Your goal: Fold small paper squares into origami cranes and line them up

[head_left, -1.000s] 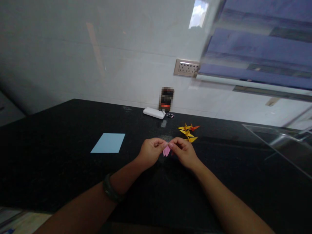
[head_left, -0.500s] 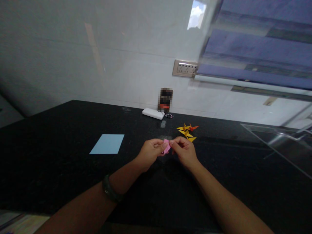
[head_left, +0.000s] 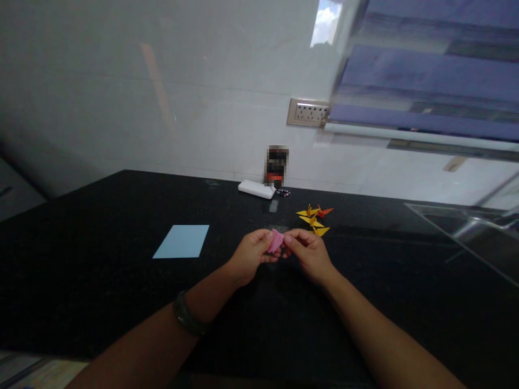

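A small folded piece of pink paper (head_left: 276,241) is held above the dark countertop between my two hands. My left hand (head_left: 252,255) pinches its left side, thumb on top. Thumb and fingers of my right hand (head_left: 307,250) grip its right edge. Just beyond my right hand lie several folded paper cranes, yellow ones (head_left: 312,221) and an orange one (head_left: 324,212); the nearest is partly hidden by that hand. A flat light-blue square of paper (head_left: 182,241) rests on the counter to the left of my left hand.
Near the wall lies a white rectangular device (head_left: 257,189) with a beaded strap (head_left: 283,192). Behind it a pixelated object (head_left: 276,165) leans against the tiles. A metal sink (head_left: 478,237) is at the right, a socket panel (head_left: 308,112) and a blue blind (head_left: 430,70) above.
The pink paper has turned and looks wider between my fingers, showing more of its face. Both hands keep hold of it. The whole view has shifted slightly.
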Demonstrator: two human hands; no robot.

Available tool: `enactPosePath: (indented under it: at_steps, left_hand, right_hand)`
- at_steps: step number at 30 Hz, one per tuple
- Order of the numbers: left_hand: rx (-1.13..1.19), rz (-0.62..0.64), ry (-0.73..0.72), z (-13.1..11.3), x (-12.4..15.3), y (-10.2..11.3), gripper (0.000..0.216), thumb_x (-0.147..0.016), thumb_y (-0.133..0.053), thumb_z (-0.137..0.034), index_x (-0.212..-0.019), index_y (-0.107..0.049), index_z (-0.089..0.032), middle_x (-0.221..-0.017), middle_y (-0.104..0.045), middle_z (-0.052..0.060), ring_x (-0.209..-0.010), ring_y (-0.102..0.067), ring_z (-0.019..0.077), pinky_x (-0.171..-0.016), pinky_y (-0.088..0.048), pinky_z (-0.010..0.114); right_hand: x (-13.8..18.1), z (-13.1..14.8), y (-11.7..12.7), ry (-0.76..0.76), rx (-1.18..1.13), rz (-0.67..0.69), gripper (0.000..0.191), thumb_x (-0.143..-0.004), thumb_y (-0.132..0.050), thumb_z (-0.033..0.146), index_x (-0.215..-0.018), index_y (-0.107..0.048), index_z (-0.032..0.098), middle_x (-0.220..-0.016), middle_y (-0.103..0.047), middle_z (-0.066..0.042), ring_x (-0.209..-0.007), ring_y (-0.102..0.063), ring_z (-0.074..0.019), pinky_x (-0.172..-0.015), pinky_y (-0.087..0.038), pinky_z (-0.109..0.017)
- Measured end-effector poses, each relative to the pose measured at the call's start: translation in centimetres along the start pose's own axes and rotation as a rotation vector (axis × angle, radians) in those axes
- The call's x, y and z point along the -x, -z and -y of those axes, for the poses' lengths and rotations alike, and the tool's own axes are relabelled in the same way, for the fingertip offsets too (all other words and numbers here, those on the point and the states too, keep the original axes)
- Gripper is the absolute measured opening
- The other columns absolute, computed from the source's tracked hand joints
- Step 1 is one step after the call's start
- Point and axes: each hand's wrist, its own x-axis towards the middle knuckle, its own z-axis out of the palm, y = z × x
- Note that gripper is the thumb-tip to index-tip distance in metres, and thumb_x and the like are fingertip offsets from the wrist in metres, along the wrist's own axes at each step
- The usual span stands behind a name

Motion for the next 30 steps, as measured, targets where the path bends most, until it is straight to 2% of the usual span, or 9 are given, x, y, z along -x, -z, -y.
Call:
enactPosePath:
  at_steps: [4, 8, 14, 19, 21, 25, 27, 30]
  left_hand:
    - [-0.194, -0.144, -0.076, 0.05, -0.26, 0.04, 0.024, -0.073, -0.053, -0.036, -0.075, -0.057, -0.013, -0.066, -0.057, 0.001, -0.06, -0.054, 0.0107, -0.057, -0.044, 0.023]
    - [-0.354, -0.16, -0.171, 0.26, -0.49, 0.17, 0.021, -0.075, -0.05, -0.032, -0.071, -0.058, -0.013, -0.064, -0.056, 0.001, -0.06, -0.053, 0.0115, -0.057, -0.043, 0.023]
    - [-0.412, -0.155, -0.23, 0.48, -0.61, 0.31, 0.019, -0.074, -0.051, -0.03, -0.075, -0.061, -0.014, -0.068, -0.059, 0.002, -0.064, -0.054, 0.0129, -0.059, -0.044, 0.023]
    - [-0.465, -0.293, -0.393, 0.59, -0.39, 0.39, 0.022, -0.065, -0.063, -0.034, -0.076, -0.06, -0.016, -0.079, -0.055, 0.003, -0.075, -0.055, 0.0146, -0.063, -0.047, 0.024]
    - [-0.53, -0.28, -0.456, 0.58, -0.22, 0.39, 0.02, -0.064, -0.063, -0.035, -0.073, -0.061, -0.017, -0.084, -0.052, 0.004, -0.08, -0.054, 0.0154, -0.064, -0.048, 0.025]
    - [-0.604, -0.173, -0.474, 0.49, -0.02, 0.39, 0.019, -0.064, -0.065, -0.032, -0.078, -0.063, -0.018, -0.088, -0.053, 0.005, -0.084, -0.055, 0.0162, -0.066, -0.049, 0.025]
    - [-0.66, -0.164, -0.499, 0.34, 0.0, 0.46, 0.016, -0.069, -0.061, -0.029, -0.079, -0.062, -0.018, -0.087, -0.055, 0.005, -0.082, -0.055, 0.0162, -0.067, -0.048, 0.026]
    - [-0.875, -0.163, -0.604, -0.08, 0.03, 0.62, 0.014, -0.077, -0.049, -0.023, -0.08, -0.062, -0.018, -0.083, -0.06, 0.006, -0.082, -0.055, 0.0169, -0.075, -0.045, 0.031]
  right_hand:
    - [-0.08, -0.15, -0.03, 0.032, 0.164, -0.073, 0.014, -0.069, -0.059, 0.028, -0.076, -0.061, 0.016, -0.064, -0.058, 0.0, -0.051, -0.05, -0.0086, -0.049, -0.042, -0.022]
    - [-0.08, -0.44, -0.09, 0.142, 0.307, -0.118, 0.009, -0.069, -0.055, 0.022, -0.073, -0.061, 0.016, -0.064, -0.058, -0.001, -0.056, -0.05, -0.0103, -0.051, -0.041, -0.023]
    - [0.02, -0.31, -0.21, 0.176, 0.355, -0.087, 0.009, -0.071, -0.056, 0.025, -0.071, -0.06, 0.017, -0.062, -0.056, -0.001, -0.056, -0.049, -0.0102, -0.051, -0.039, -0.022]
    - [0.1, -0.49, -0.11, 0.237, 0.489, -0.167, 0.013, -0.073, -0.055, 0.026, -0.064, -0.056, 0.017, -0.059, -0.054, 0.0, -0.053, -0.047, -0.0101, -0.05, -0.037, -0.022]
    - [0.08, -0.61, -0.02, 0.266, 0.555, -0.192, 0.014, -0.072, -0.056, 0.026, -0.062, -0.055, 0.017, -0.057, -0.052, 0.001, -0.051, -0.046, -0.0098, -0.048, -0.035, -0.022]
    - [0.02, -0.44, 0.07, 0.317, 0.627, -0.163, 0.013, -0.073, -0.056, 0.025, -0.062, -0.057, 0.018, -0.057, -0.052, 0.0, -0.052, -0.046, -0.0103, -0.049, -0.035, -0.022]
    - [0.0, -0.18, 0.04, 0.34, 0.646, -0.134, 0.013, -0.075, -0.054, 0.024, -0.063, -0.057, 0.018, -0.057, -0.053, 0.0, -0.053, -0.047, -0.0108, -0.05, -0.035, -0.023]
    - [0.0, 0.14, -0.01, 0.363, 0.657, -0.106, 0.013, -0.077, -0.051, 0.023, -0.066, -0.058, 0.018, -0.06, -0.054, -0.001, -0.057, -0.049, -0.0115, -0.053, -0.037, -0.023]
